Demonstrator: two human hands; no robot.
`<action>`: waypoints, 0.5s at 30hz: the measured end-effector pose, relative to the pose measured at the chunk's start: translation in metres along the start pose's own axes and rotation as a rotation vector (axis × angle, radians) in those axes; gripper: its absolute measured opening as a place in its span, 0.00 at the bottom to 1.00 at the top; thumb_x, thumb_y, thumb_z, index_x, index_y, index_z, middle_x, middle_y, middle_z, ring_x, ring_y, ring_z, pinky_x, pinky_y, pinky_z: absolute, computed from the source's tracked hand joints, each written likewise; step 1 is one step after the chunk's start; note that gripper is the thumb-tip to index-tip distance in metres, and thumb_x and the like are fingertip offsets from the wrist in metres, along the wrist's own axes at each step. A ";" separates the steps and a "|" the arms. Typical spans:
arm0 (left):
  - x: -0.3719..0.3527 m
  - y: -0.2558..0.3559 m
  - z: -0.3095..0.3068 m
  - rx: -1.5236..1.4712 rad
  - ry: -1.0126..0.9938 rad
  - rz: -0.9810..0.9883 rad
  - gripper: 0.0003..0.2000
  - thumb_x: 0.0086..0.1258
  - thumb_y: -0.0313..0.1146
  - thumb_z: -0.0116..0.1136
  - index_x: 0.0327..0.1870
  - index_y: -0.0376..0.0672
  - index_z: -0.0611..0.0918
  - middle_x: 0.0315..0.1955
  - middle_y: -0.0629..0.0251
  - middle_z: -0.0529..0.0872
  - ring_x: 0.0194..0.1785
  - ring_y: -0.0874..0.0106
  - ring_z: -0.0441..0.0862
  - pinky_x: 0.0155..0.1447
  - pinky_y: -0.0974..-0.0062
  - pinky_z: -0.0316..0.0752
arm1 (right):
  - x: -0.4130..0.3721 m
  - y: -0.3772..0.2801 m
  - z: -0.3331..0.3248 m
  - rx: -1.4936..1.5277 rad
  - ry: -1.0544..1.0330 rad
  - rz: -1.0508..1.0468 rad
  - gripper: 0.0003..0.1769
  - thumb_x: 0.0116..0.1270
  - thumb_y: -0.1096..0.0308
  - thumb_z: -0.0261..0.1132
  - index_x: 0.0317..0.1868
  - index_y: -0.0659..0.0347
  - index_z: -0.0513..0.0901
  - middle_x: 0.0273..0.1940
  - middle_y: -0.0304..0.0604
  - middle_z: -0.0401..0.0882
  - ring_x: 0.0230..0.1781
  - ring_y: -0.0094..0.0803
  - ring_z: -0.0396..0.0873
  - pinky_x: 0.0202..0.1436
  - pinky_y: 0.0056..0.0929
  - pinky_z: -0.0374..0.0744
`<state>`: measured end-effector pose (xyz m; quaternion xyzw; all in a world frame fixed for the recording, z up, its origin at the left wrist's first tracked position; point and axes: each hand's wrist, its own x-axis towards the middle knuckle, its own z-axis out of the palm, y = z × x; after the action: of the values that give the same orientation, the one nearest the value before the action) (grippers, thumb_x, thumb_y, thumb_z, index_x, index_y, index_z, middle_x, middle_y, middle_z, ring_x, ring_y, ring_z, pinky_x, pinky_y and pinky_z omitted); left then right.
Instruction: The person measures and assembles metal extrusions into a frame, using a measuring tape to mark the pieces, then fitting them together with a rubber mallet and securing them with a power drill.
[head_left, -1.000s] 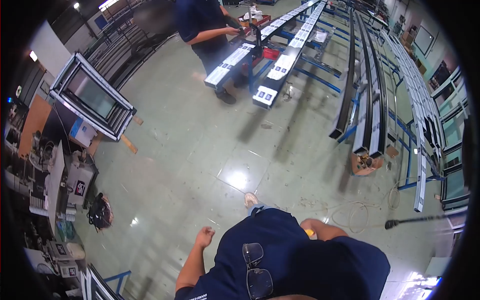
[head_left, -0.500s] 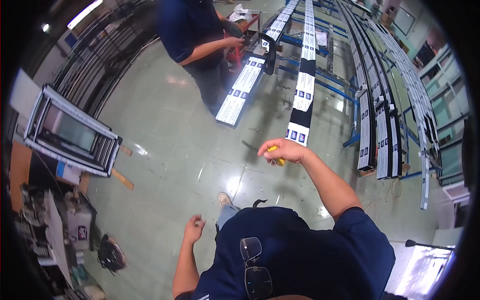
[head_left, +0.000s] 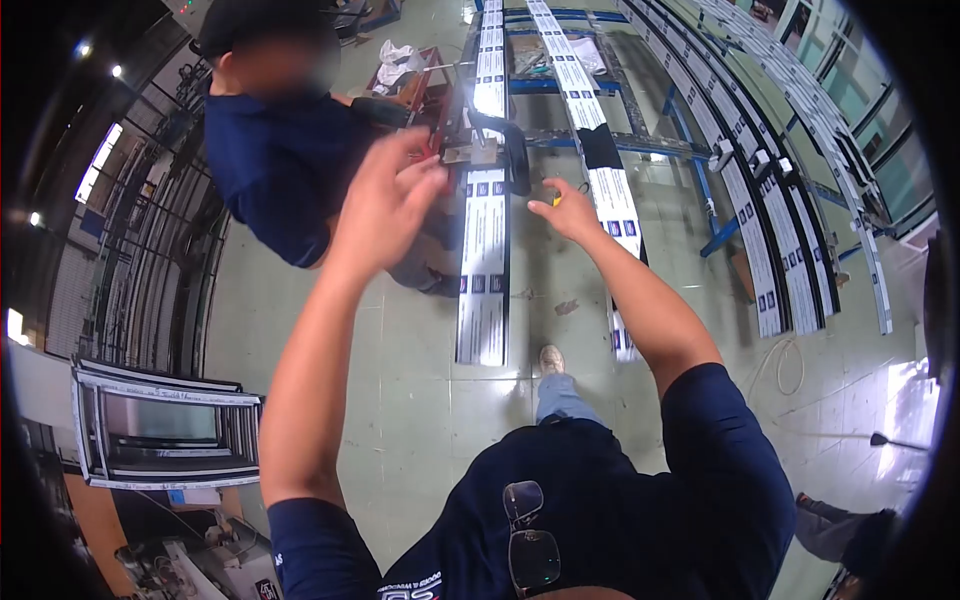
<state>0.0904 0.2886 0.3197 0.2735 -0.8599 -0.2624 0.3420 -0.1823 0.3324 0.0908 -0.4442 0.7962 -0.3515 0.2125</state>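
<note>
My right hand [head_left: 566,212] is stretched forward, pinching a small yellow object [head_left: 556,197] over a long labelled metal profile [head_left: 612,205]. My left hand [head_left: 392,200] is raised in front of me with fingers spread, holding nothing, beside another long profile [head_left: 484,250]. A black clamp-like tool [head_left: 510,150] sits across that profile just beyond my left hand.
A person in a dark blue shirt [head_left: 275,165] stands at the left of the profiles, an arm reaching toward them. More long profiles [head_left: 770,220] lie on blue racks at the right. A framed window unit [head_left: 165,425] rests on the floor at the lower left.
Both my arms have risen and reached forward. My left hand went from hanging low by my side to raised and open. I have stepped closer to the profiles and the other person.
</note>
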 end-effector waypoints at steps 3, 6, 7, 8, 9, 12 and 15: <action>0.100 -0.042 0.024 0.248 0.084 0.114 0.24 0.68 0.39 0.66 0.62 0.38 0.79 0.55 0.49 0.83 0.58 0.55 0.83 0.62 0.61 0.76 | 0.072 0.003 0.010 -0.043 0.038 0.006 0.41 0.59 0.39 0.74 0.69 0.46 0.75 0.58 0.54 0.82 0.61 0.52 0.80 0.64 0.47 0.78; 0.177 -0.088 0.055 0.353 0.173 0.107 0.21 0.68 0.43 0.66 0.58 0.42 0.83 0.52 0.50 0.85 0.59 0.51 0.79 0.65 0.58 0.72 | 0.119 0.003 0.020 -0.164 0.007 0.002 0.42 0.59 0.38 0.73 0.70 0.45 0.74 0.60 0.55 0.80 0.62 0.56 0.77 0.65 0.49 0.77; 0.195 -0.104 0.062 0.428 0.178 0.171 0.21 0.68 0.43 0.66 0.58 0.42 0.83 0.52 0.52 0.85 0.59 0.52 0.79 0.66 0.58 0.71 | 0.132 0.003 0.022 -0.197 -0.010 -0.008 0.42 0.59 0.38 0.73 0.71 0.44 0.73 0.61 0.55 0.80 0.64 0.59 0.75 0.66 0.50 0.76; 0.210 -0.114 0.070 0.497 0.183 0.235 0.21 0.68 0.44 0.67 0.58 0.43 0.83 0.52 0.54 0.85 0.60 0.52 0.78 0.67 0.58 0.70 | 0.141 0.001 0.022 -0.194 -0.027 0.009 0.42 0.59 0.38 0.73 0.71 0.44 0.73 0.61 0.55 0.80 0.64 0.59 0.75 0.66 0.50 0.76; 0.225 -0.130 0.078 0.475 0.179 0.225 0.21 0.67 0.46 0.67 0.57 0.44 0.84 0.53 0.57 0.85 0.61 0.53 0.77 0.67 0.58 0.70 | 0.148 -0.001 0.022 -0.210 -0.058 -0.002 0.42 0.59 0.37 0.74 0.71 0.43 0.73 0.61 0.54 0.80 0.64 0.58 0.75 0.66 0.50 0.76; 0.242 -0.158 0.099 0.511 0.172 0.197 0.22 0.68 0.50 0.66 0.57 0.48 0.85 0.54 0.60 0.85 0.64 0.55 0.75 0.69 0.57 0.66 | 0.159 -0.005 0.017 -0.226 -0.142 -0.034 0.41 0.59 0.37 0.73 0.70 0.42 0.75 0.60 0.51 0.80 0.63 0.57 0.75 0.65 0.48 0.77; 0.247 -0.173 0.115 0.500 0.157 0.223 0.22 0.68 0.53 0.65 0.56 0.49 0.86 0.54 0.61 0.85 0.65 0.57 0.74 0.71 0.54 0.60 | 0.169 -0.006 0.017 -0.229 -0.171 -0.064 0.36 0.62 0.39 0.72 0.67 0.43 0.78 0.57 0.50 0.81 0.60 0.55 0.76 0.63 0.48 0.77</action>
<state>-0.0955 0.0355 0.2467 0.2724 -0.8936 0.0189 0.3563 -0.2548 0.1789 0.0796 -0.5190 0.7956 -0.2256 0.2163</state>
